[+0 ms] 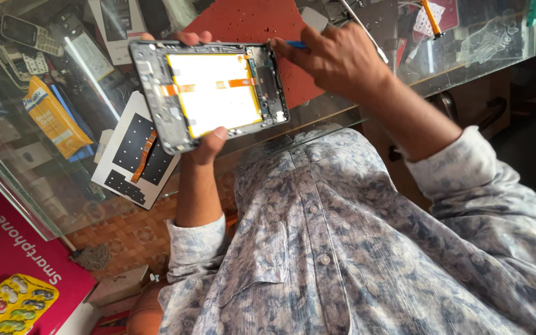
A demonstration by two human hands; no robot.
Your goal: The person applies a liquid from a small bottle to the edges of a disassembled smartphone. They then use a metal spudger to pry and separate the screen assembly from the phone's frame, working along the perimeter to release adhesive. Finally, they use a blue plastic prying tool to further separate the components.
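1. An opened tablet [212, 93] with its back cover off is held up above a glass counter [466, 59], tilted toward the camera; its large pale battery fills the middle, crossed by an orange flex ribbon, and a dark circuit board runs along its right end.
2. The left hand [205, 146] grips the tablet from underneath — the thumb presses on the lower frame edge, and fingertips show curled over the upper edge, so the fingers are closed around the frame.
3. The right hand [330, 56] sits at the tablet's upper right corner, its fingers pinched narrowly on a thin blue tool [294, 44] whose tip touches the frame beside the circuit board.
4. Just behind the tablet, on the glass, lies a red mat [249, 22], partly hidden by the tablet and the right hand.
5. Below and left of the tablet, a white panel [133, 155] with black patches and an orange ribbon lies on the glass, near the left forearm.
6. Further left is a yellow packet [54, 118], and in the upper left corner an old keypad phone [23, 32] lies among loose parts.
7. At the top right — well apart from the hands — an orange-handled tool [432, 17] rests on the counter.
8. At the bottom left, off the counter, a yellow blister tray [10, 307] of coloured pieces lies on a red box [7, 248].
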